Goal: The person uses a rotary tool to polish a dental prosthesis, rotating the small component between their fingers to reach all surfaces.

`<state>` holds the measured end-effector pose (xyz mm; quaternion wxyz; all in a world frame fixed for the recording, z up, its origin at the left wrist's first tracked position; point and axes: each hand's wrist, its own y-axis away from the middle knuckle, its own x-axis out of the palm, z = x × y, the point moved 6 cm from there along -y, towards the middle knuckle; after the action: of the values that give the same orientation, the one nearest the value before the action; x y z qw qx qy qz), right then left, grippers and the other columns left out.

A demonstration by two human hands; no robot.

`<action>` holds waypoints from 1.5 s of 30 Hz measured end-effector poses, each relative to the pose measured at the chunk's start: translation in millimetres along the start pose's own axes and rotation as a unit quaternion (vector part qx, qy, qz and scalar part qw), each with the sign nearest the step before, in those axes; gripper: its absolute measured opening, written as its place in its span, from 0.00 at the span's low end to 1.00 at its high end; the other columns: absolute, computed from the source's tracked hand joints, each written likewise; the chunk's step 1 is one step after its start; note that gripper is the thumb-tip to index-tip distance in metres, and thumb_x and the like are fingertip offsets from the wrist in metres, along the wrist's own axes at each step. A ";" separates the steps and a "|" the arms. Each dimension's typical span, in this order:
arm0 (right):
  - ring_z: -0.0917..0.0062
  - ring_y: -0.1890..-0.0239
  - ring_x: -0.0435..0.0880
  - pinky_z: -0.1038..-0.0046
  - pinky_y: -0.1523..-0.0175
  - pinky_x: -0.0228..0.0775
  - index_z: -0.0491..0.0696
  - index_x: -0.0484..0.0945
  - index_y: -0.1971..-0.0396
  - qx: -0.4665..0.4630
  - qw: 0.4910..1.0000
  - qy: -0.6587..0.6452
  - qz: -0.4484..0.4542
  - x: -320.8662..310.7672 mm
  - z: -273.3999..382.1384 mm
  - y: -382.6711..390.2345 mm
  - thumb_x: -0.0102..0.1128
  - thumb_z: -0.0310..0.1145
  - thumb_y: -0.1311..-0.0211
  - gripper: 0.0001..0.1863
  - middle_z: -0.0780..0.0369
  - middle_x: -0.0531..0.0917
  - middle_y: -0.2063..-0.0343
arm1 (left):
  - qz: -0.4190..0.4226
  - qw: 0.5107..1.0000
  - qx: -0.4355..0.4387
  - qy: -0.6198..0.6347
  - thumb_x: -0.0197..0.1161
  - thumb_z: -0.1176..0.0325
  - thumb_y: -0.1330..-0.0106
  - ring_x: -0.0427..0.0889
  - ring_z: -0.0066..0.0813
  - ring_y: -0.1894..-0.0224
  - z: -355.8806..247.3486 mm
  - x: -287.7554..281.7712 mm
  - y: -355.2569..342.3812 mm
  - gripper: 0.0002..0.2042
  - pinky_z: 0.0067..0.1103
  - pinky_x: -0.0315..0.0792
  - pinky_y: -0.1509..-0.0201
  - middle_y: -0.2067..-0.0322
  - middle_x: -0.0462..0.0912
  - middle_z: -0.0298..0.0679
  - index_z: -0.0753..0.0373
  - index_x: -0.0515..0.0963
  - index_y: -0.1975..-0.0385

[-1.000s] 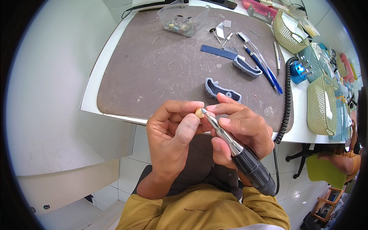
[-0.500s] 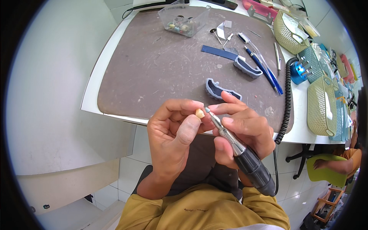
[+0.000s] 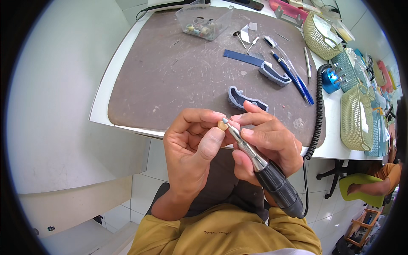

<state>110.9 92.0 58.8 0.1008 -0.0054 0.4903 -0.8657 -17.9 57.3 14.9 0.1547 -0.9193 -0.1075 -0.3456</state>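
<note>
Between the thumb and fingers of my left hand (image 3: 193, 146) is a small cream dental crown (image 3: 222, 126), partly covered by the fingertips. My right hand (image 3: 272, 142) grips a black and silver rotary handpiece (image 3: 272, 178) like a pen, its cord running off the rear end. The handpiece's pale blue pointed tip (image 3: 225, 121) is at the crown's upper edge and looks to be touching it. Both hands are close together just off the table's front edge. Behind them on the mat lies a grey-blue arch-shaped impression piece (image 3: 246, 100).
A second arch piece (image 3: 274, 75), a blue strip (image 3: 242, 57), pens (image 3: 291, 76) and a toothbrush (image 3: 270, 41) lie on the brown mat (image 3: 161, 68). A clear box of burs (image 3: 204, 27) stands at the back. Baskets (image 3: 356, 121) and a coiled cord (image 3: 318, 114) line the right side.
My right hand has moved slightly left, bringing the handpiece tip from beside the crown onto its upper edge. The crown has turned a little in my left fingers.
</note>
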 end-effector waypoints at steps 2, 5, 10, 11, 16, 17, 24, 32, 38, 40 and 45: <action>0.64 0.65 0.87 0.58 0.51 0.77 0.40 0.80 0.69 -0.004 1.000 0.002 0.002 0.1 -0.1 0.4 0.74 0.26 0.57 0.14 0.57 0.84 0.76 | -0.005 1.000 -0.005 0.002 0.58 0.79 0.36 0.83 0.28 0.58 0.0 -0.1 0.3 0.07 0.26 0.81 0.53 0.63 0.83 0.46 0.69 0.73 0.59; 0.63 0.65 0.87 0.58 0.51 0.77 0.40 0.80 0.69 -0.005 1.000 -0.009 0.005 0.2 0.7 1.4 0.74 0.25 0.57 0.14 0.57 0.84 0.76 | -0.005 1.000 -0.006 0.005 0.58 0.79 0.36 0.83 0.29 0.58 -0.3 -0.6 0.3 0.07 0.27 0.81 0.52 0.63 0.83 0.46 0.69 0.73 0.59; 0.63 0.66 0.87 0.58 0.51 0.77 0.40 0.80 0.70 -0.007 1.000 -0.013 0.014 0.0 0.5 1.3 0.73 0.25 0.58 0.14 0.58 0.83 0.77 | -0.029 0.999 -0.016 -0.036 0.56 0.77 0.35 0.82 0.26 0.61 -2.0 3.4 1.3 0.08 0.21 0.78 0.56 0.65 0.82 0.45 0.67 0.71 0.58; 0.63 0.66 0.87 0.58 0.51 0.77 0.40 0.80 0.70 -0.007 1.000 -0.013 0.014 0.4 0.7 1.1 0.73 0.25 0.58 0.14 0.58 0.83 0.77 | -0.029 0.999 -0.017 -0.033 0.56 0.77 0.35 0.82 0.26 0.61 -1.7 3.5 1.2 0.08 0.21 0.78 0.56 0.65 0.82 0.45 0.67 0.71 0.58; 0.62 0.66 0.87 0.58 0.51 0.77 0.40 0.79 0.71 -0.010 1.000 -0.010 0.014 0.9 1.2 -0.1 0.74 0.25 0.57 0.13 0.58 0.83 0.77 | 0.001 1.000 0.000 0.011 0.57 0.80 0.35 0.83 0.31 0.56 -1.6 0.4 0.0 0.06 0.28 0.81 0.52 0.63 0.82 0.46 0.69 0.73 0.60; 0.62 0.66 0.87 0.58 0.51 0.77 0.40 0.79 0.71 -0.010 1.000 -0.010 0.014 0.3 1.7 -0.2 0.74 0.25 0.57 0.13 0.58 0.83 0.77 | 0.000 1.000 -0.004 0.009 0.57 0.80 0.35 0.83 0.31 0.56 -1.7 0.8 -0.2 0.06 0.28 0.81 0.52 0.63 0.82 0.46 0.69 0.73 0.60; 0.62 0.66 0.87 0.58 0.51 0.77 0.40 0.79 0.71 -0.002 1.000 -0.012 0.013 -1.4 1.9 -0.2 0.73 0.25 0.57 0.13 0.57 0.83 0.77 | 0.002 0.999 -0.007 0.032 0.57 0.80 0.36 0.83 0.29 0.57 -0.7 0.7 -0.5 0.06 0.27 0.81 0.52 0.63 0.82 0.44 0.69 0.73 0.60; 0.62 0.65 0.87 0.57 0.51 0.77 0.40 0.79 0.69 0.023 1.000 -0.005 0.005 -1.1 -1.3 0.7 0.73 0.25 0.57 0.14 0.57 0.83 0.77 | -0.007 1.000 -0.008 0.013 0.57 0.80 0.36 0.83 0.29 0.57 -0.6 -0.5 0.0 0.06 0.27 0.81 0.52 0.62 0.81 0.44 0.68 0.73 0.60; 0.62 0.66 0.87 0.56 0.51 0.77 0.40 0.79 0.69 0.001 1.000 -0.008 0.013 -1.0 0.0 1.4 0.74 0.25 0.57 0.14 0.58 0.83 0.78 | 0.000 1.000 -0.008 0.023 0.57 0.80 0.35 0.83 0.29 0.57 0.3 -1.4 -0.4 0.06 0.27 0.81 0.52 0.62 0.81 0.44 0.68 0.72 0.60; 0.62 0.65 0.87 0.56 0.51 0.76 0.40 0.79 0.69 0.007 1.000 -0.002 0.022 -1.0 0.2 0.4 0.73 0.25 0.57 0.14 0.58 0.83 0.78 | 0.000 1.000 -0.004 0.019 0.57 0.80 0.35 0.83 0.29 0.57 0.3 -0.8 -0.5 0.06 0.27 0.81 0.52 0.63 0.82 0.44 0.68 0.72 0.60; 0.62 0.65 0.87 0.56 0.50 0.76 0.40 0.79 0.69 0.010 0.999 -0.026 0.019 -1.6 -0.3 2.4 0.73 0.25 0.57 0.14 0.57 0.84 0.76 | -0.003 1.000 -0.011 0.024 0.58 0.79 0.35 0.83 0.28 0.58 -0.1 -2.8 -0.3 0.05 0.27 0.81 0.53 0.63 0.82 0.44 0.68 0.73 0.61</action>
<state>112.8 91.2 56.8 0.1299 -0.0172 0.4787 -0.8681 -20.2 57.2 13.1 0.1457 -0.9122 -0.1027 -0.3690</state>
